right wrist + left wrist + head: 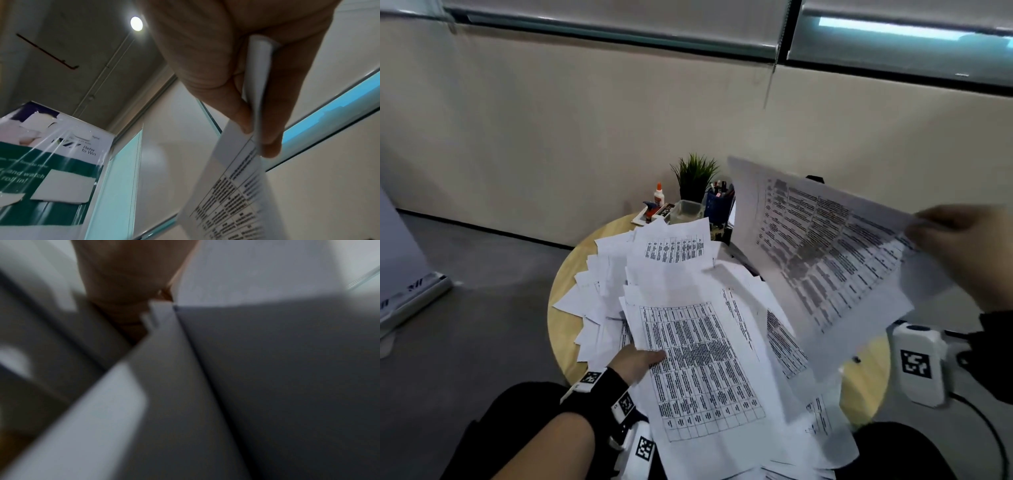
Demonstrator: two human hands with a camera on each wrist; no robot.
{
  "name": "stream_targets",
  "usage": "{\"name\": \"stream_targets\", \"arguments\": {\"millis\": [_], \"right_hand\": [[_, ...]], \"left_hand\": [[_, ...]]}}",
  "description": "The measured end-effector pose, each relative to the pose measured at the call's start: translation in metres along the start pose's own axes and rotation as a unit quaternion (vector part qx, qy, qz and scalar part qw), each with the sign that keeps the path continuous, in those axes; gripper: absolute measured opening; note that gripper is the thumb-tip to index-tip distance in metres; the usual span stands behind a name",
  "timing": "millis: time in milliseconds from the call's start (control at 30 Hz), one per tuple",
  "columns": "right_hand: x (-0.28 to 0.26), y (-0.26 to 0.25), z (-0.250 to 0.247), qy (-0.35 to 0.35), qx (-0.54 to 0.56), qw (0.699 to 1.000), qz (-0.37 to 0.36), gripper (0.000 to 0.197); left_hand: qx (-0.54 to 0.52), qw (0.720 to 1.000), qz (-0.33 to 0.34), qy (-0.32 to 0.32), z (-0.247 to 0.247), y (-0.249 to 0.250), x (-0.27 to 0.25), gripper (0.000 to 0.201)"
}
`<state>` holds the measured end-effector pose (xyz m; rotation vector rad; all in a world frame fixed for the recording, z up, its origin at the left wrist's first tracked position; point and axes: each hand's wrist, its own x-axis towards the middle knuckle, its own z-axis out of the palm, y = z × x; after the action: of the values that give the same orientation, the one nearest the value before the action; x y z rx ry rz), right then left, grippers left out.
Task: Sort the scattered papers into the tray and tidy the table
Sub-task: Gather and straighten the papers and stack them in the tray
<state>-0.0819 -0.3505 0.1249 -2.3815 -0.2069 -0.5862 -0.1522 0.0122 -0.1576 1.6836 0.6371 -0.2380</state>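
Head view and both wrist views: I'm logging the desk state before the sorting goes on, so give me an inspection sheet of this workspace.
Surface: round wooden table, mostly covered.
Job's things: loose printed papers heaped in overlapping layers; one lifted sheet above the table's right side; tray not identifiable.
Clutter: potted plant, blue pen cup, glue bottle, clear plastic box at the far edge.
Grippers: left hand grips the near stack's edge; right hand pinches the lifted sheet.
Cables: black cable trailing from the right wrist camera.
Surroundings: beige wall, window blinds, grey floor, banner stand at left.
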Motion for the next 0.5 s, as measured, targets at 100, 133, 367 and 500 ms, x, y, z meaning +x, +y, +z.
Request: {"name": "stream_targets", "arguments": {"millis": [100,133,367,500], "right_hand": [[-0.015,-0.001,0.017,-0.034,0.018,0.999,0.014,0.006],[-0.022,0.003,0.027,-0.055,0.031,0.997,0.033,0.005],[-0.085,0.058,0.128,-0.158,0.099,0.959,0.212,0.009],[-0.110,0.077,0.166,-0.287,-0.030,0.930,0.227,0.033]], "left_hand": [[0.025,1.000,-0.008,0.012,-0.001,0.004,-0.004,0.056],[0.022,1.000,-0.010,0.015,-0.001,0.006,-0.005,0.063],[-0.006,0.999,-0.035,0.034,0.000,0.008,-0.005,0.068],[-0.051,0.999,-0.012,0.008,-0.001,0.006,0.000,0.087]]}}
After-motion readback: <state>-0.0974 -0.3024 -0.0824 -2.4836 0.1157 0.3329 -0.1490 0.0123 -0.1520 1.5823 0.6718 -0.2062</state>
